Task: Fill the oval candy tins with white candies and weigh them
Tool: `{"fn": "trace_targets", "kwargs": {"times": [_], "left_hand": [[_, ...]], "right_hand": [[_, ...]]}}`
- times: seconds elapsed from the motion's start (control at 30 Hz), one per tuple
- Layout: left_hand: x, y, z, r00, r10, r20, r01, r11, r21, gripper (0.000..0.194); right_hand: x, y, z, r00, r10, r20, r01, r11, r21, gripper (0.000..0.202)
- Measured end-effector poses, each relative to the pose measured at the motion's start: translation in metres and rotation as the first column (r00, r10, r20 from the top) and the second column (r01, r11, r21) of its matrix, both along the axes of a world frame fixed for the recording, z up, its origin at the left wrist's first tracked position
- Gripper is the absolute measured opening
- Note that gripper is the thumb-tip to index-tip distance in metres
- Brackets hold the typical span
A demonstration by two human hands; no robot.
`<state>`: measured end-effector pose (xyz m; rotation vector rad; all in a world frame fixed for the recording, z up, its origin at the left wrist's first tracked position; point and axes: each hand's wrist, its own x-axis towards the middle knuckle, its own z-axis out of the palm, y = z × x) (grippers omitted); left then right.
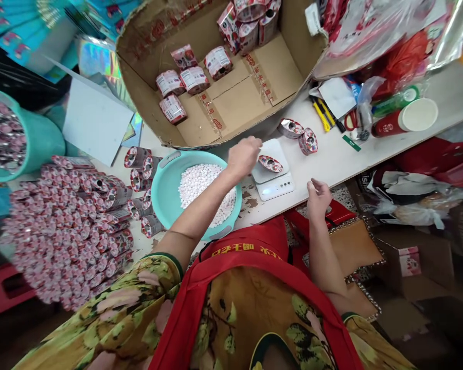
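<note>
My left hand (244, 158) is closed in a pinch at the left edge of a white digital scale (272, 191); what its fingertips hold, if anything, is too small to make out. An open-topped printed packet (270, 164) rests on the scale's plate, just right of those fingers. Under my left forearm stands a teal basin (162, 198) with small white and pale pink pellets (202, 180) in it. My right hand (319, 198) hovers by the table's front edge, right of the scale, fingers loosely bent and thumb apart, with nothing visible in it.
Two open packets (307, 141) stand beyond the scale. Behind is a cardboard box (231, 113) holding several filled packets. Many packets (73, 226) are massed at left, near a teal bucket (46, 144). Cutters (322, 115) and a red paper cup (389, 125) lie at right.
</note>
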<state>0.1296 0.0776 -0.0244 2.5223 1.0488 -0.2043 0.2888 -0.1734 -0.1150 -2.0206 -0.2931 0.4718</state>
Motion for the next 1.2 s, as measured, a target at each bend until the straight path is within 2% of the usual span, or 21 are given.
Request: {"fn": "trace_targets", "kwargs": {"times": [0.1, 0.17, 0.23, 0.3, 0.37, 0.43, 0.5, 0.53, 0.6, 0.67, 0.73, 0.83, 0.9, 0.97, 1.03, 1.13, 1.2], "left_hand": [[-0.048, 0.011, 0.001, 0.96, 0.189, -0.208, -0.182, 0.982, 0.054, 0.035], [-0.09, 0.005, -0.008, 0.909, 0.191, -0.37, -0.205, 0.979, 0.001, 0.033], [-0.126, -0.012, -0.026, 0.867, 0.111, -0.485, -0.207, 0.967, -0.15, 0.027], [-0.15, -0.033, -0.045, 0.863, 0.05, -0.503, -0.216, 0.936, -0.279, 0.024], [-0.165, -0.051, -0.056, 0.877, 0.072, -0.475, -0.241, 0.921, -0.305, 0.024], [-0.173, -0.059, -0.056, 0.879, 0.151, -0.452, -0.295, 0.918, -0.266, 0.024], [-0.176, -0.058, -0.047, 0.888, 0.25, -0.387, -0.354, 0.908, -0.226, 0.024], [-0.174, -0.056, -0.041, 0.907, 0.29, -0.306, -0.363, 0.907, -0.214, 0.024], [-0.157, -0.051, -0.031, 0.949, 0.312, -0.033, -0.312, 0.927, -0.208, 0.024], [-0.123, -0.047, -0.027, 0.933, 0.227, 0.278, -0.18, 0.966, -0.187, 0.026], [-0.08, -0.045, -0.031, 0.883, 0.094, 0.46, -0.038, 0.991, -0.129, 0.029], [-0.024, -0.041, -0.043, 0.886, -0.067, 0.459, 0.103, 0.993, -0.055, 0.031], [-0.005, -0.038, -0.051, 0.914, -0.111, 0.391, 0.135, 0.99, -0.035, 0.029], [-0.001, -0.034, -0.056, 0.926, -0.131, 0.355, 0.143, 0.99, -0.006, 0.029], [-0.002, -0.031, -0.059, 0.922, -0.184, 0.341, 0.186, 0.982, 0.027, 0.041], [0.003, -0.031, -0.063, 0.91, -0.303, 0.282, 0.315, 0.949, 0.003, 0.042], [0.005, -0.033, -0.059, 0.927, -0.288, 0.242, 0.304, 0.952, -0.03, 0.036]], "right_hand": [[0.001, -0.001, -0.006, 1.0, -0.016, 0.013, 0.016, 1.0, 0.008, 0.042], [-0.002, 0.0, -0.012, 1.0, -0.011, 0.007, 0.011, 1.0, 0.013, 0.041], [-0.005, 0.005, -0.016, 1.0, -0.003, -0.015, 0.003, 1.0, 0.027, 0.039], [-0.009, 0.013, -0.017, 0.999, 0.001, -0.037, 0.001, 0.998, 0.058, 0.039], [-0.011, 0.021, -0.014, 0.999, 0.005, -0.043, -0.001, 0.996, 0.092, 0.04], [-0.013, 0.027, -0.011, 0.999, 0.016, -0.04, -0.012, 0.995, 0.101, 0.04], [-0.013, 0.03, -0.009, 0.999, 0.027, -0.039, -0.023, 0.996, 0.087, 0.041], [-0.013, 0.031, -0.008, 0.999, 0.03, -0.04, -0.026, 0.997, 0.078, 0.042], [-0.012, 0.034, -0.008, 0.999, 0.031, -0.045, -0.028, 0.998, 0.065, 0.043], [-0.013, 0.037, -0.008, 0.998, 0.03, -0.046, -0.027, 0.998, 0.064, 0.043], [-0.013, 0.04, -0.007, 0.998, 0.035, -0.05, -0.031, 0.997, 0.077, 0.043], [-0.012, 0.041, -0.003, 0.997, 0.05, -0.062, -0.044, 0.994, 0.099, 0.043], [-0.009, 0.039, 0.001, 0.997, 0.057, -0.058, -0.052, 0.995, 0.079, 0.043], [-0.001, 0.04, 0.004, 0.998, 0.052, -0.017, -0.052, 0.998, 0.035, 0.044], [0.014, 0.048, 0.006, 0.994, 0.066, 0.089, -0.066, 0.998, 0.0, 0.047], [0.044, 0.079, 0.006, 0.944, 0.163, 0.287, -0.151, 0.986, -0.064, 0.058], [0.063, 0.104, 0.003, 0.9, 0.247, 0.36, -0.21, 0.968, -0.14, 0.066]]}}
